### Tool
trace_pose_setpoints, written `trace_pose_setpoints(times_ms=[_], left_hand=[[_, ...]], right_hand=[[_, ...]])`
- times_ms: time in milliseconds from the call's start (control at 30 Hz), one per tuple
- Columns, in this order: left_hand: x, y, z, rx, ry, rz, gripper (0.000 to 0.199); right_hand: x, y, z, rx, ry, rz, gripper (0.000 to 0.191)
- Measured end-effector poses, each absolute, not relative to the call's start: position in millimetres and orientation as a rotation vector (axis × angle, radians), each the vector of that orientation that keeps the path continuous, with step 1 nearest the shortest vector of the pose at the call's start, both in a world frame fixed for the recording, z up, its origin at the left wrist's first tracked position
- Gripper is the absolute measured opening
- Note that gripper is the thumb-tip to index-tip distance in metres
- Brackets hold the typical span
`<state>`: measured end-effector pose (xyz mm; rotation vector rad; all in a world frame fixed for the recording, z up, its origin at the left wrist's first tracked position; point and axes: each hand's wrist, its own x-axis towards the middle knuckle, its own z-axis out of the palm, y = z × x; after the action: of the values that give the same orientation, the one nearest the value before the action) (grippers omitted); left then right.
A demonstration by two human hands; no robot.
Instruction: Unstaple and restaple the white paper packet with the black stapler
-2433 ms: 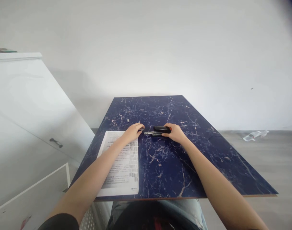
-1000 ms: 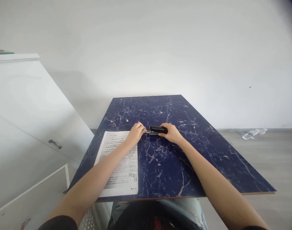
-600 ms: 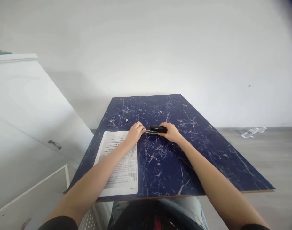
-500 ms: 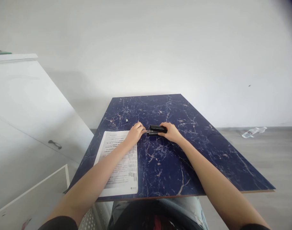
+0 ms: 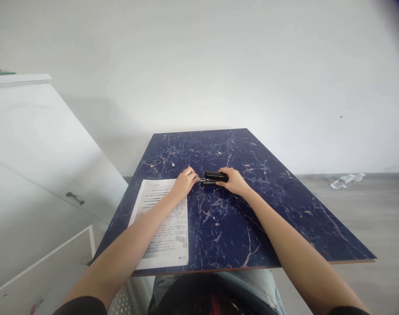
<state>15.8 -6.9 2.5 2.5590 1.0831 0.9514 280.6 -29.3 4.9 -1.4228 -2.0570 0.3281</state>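
Note:
A black stapler [image 5: 211,176] lies sideways on the blue marbled table [image 5: 219,236], its front end pointing left and its jaws a little apart. My right hand [image 5: 231,180] is wrapped round its rear end. My left hand [image 5: 188,178] pinches a thin metal part that sticks out of the stapler's front. Under my left forearm lies a stack of printed paper [image 5: 166,258] at the table's left side. A small grey piece [image 5: 173,165] rests beyond my left hand, apart from it.
To the left stands a white cabinet [image 5: 38,131] with a dark handle. A clear plastic bottle [image 5: 345,180] lies on the floor at the right. A pale wall rises behind the table's far edge.

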Motion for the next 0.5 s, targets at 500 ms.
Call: trace_pose_setpoints(times_ms=[500], left_hand=[[14.5, -9.6, 6.5, 2.522, 1.052, 0.989, 0.024]], right_hand=[[280.8, -28.2, 4.1, -1.426, -2.067, 0.312, 0.023]])
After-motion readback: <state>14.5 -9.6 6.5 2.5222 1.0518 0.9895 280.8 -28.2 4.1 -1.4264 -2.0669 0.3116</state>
